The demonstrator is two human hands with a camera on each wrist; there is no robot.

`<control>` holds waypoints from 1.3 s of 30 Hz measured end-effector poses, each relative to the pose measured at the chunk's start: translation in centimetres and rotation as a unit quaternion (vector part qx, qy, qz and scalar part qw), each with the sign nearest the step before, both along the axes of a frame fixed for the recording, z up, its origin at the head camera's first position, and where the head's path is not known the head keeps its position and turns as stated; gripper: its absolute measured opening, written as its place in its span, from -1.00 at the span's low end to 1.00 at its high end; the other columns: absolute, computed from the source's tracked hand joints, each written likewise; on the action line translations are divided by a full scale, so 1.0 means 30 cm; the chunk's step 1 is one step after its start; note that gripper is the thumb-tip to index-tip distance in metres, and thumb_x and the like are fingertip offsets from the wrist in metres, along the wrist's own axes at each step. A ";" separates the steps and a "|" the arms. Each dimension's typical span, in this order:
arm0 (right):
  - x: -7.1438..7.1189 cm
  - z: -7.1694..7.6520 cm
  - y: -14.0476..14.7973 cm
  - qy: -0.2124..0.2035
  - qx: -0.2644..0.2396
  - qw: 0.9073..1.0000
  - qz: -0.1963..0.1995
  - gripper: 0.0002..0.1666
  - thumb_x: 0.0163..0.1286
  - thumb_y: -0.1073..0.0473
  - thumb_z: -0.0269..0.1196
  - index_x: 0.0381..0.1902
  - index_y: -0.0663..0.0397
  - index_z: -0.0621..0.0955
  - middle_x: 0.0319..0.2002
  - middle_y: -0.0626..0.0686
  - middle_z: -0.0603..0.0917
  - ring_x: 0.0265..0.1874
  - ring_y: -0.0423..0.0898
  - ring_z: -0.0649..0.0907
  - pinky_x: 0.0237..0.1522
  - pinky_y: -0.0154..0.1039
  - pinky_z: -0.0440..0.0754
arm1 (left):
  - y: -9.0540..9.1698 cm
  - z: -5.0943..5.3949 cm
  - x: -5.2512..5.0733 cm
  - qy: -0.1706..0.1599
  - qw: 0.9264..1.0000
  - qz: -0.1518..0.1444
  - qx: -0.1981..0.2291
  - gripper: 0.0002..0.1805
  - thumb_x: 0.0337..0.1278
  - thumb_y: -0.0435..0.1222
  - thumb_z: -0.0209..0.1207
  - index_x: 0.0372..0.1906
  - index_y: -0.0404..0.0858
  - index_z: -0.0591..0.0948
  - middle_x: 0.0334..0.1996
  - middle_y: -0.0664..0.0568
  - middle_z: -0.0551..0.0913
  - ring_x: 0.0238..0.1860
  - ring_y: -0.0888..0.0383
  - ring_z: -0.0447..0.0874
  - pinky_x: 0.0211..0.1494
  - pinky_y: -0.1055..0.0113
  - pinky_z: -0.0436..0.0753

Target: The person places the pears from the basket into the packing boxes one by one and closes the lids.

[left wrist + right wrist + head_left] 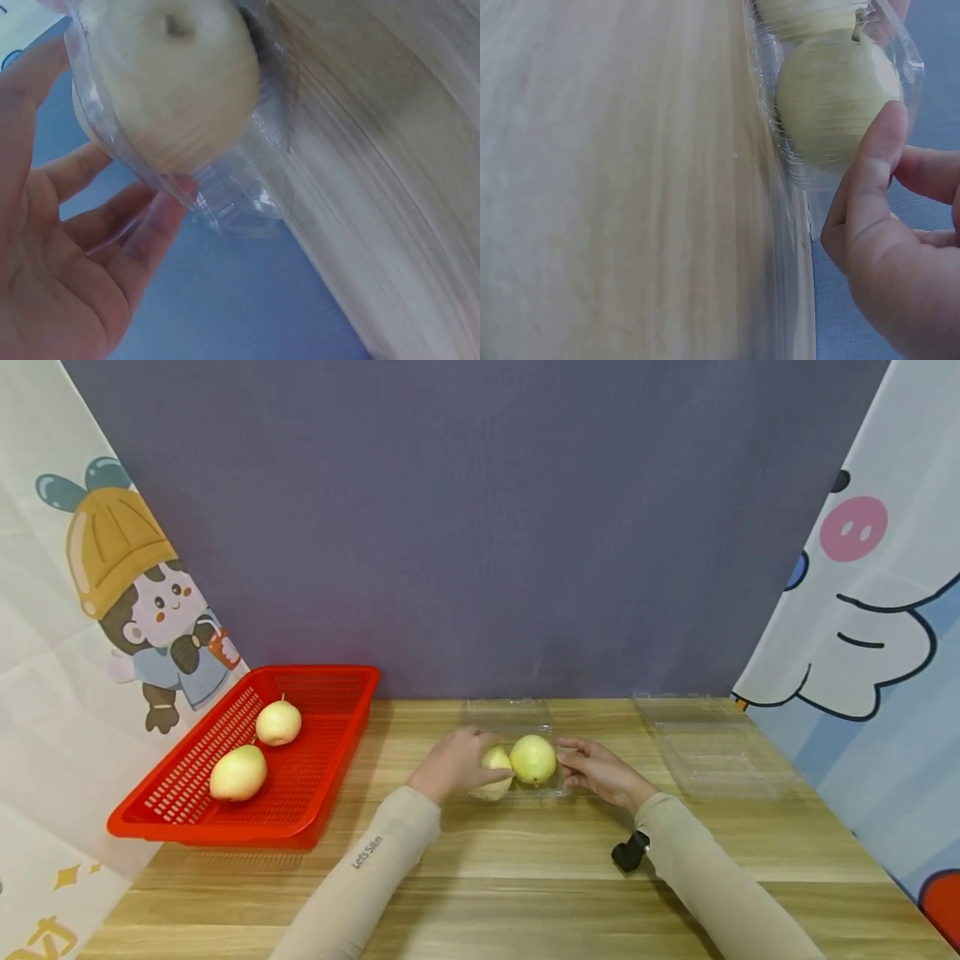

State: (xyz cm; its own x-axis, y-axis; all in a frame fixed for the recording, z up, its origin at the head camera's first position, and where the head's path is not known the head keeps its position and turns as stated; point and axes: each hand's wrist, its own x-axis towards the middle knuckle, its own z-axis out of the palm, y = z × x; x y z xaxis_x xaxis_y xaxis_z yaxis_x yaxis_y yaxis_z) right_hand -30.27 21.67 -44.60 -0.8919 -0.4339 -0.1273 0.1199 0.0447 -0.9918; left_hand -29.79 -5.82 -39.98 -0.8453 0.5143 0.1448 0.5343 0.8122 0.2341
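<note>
A clear plastic clamshell box [506, 714] lies on the table in front of me, its lid folded back. Two pale yellow pears sit side by side in it: a left pear [492, 790], partly covered by my hand, and a right pear [533, 760]. My left hand [455, 762] grips the box's left end, thumb across the near side of the left pear. In the left wrist view, fingers [154, 232] press the outside of the clear wall. My right hand [602, 771] holds the right end, with its thumb [881, 142] against the wall beside a pear.
On the left stands a red plastic basket [330, 768] with two more pears [278, 722] inside. Another clear clamshell box [712, 747] lies opened on the right of the wooden table [480, 893]. A grey panel [480, 527] rises behind, with printed curtains at both sides.
</note>
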 end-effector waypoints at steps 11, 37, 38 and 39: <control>0.000 -0.004 0.000 -0.001 -0.002 1.000 -0.002 -0.26 0.62 0.23 0.01 0.54 0.42 -0.04 -0.20 0.13 0.43 -0.33 -0.17 0.47 -0.27 -0.32 0.61 | -0.051 0.000 -0.033 -0.045 0.994 -0.009 0.102 -0.46 0.33 0.06 0.22 0.24 -0.18 0.60 0.19 -0.06 0.59 0.17 -0.02 0.57 0.20 0.06 0.56; -0.005 -0.018 0.003 0.004 -0.003 1.000 -0.003 -0.23 0.61 0.20 0.03 0.54 0.42 -0.05 -0.20 0.12 0.43 -0.31 -0.16 0.47 -0.26 -0.32 0.61 | -0.142 -0.057 -0.150 -0.247 0.870 0.102 0.415 -0.43 0.30 -0.26 0.25 0.35 -0.36 0.45 0.21 -0.30 0.51 0.20 -0.16 0.49 0.21 -0.04 0.54; -0.005 -0.018 0.004 0.004 -0.004 1.000 -0.002 -0.22 0.61 0.20 0.04 0.54 0.42 -0.05 -0.20 0.12 0.43 -0.31 -0.16 0.47 -0.26 -0.32 0.61 | -0.144 -0.062 -0.152 -0.261 0.859 0.104 0.427 -0.40 0.31 -0.27 0.24 0.39 -0.36 0.41 0.24 -0.30 0.48 0.22 -0.17 0.48 0.23 -0.06 0.52; -0.005 -0.018 0.004 0.004 -0.004 1.000 -0.003 -0.23 0.61 0.20 0.04 0.54 0.42 -0.04 -0.20 0.12 0.44 -0.31 -0.15 0.47 -0.26 -0.32 0.61 | -0.147 -0.069 -0.157 -0.272 0.850 0.103 0.439 -0.37 0.32 -0.28 0.23 0.42 -0.39 0.36 0.27 -0.32 0.45 0.23 -0.19 0.46 0.25 -0.07 0.50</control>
State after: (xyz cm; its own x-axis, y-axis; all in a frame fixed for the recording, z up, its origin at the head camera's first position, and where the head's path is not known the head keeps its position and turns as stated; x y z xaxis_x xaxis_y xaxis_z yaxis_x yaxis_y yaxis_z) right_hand -30.41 21.79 -45.15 -0.8953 -0.4298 -0.1173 0.1125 0.0366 -0.9930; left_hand -34.51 -10.22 -42.06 -0.9692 0.2424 -0.0444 0.0209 0.2603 0.9653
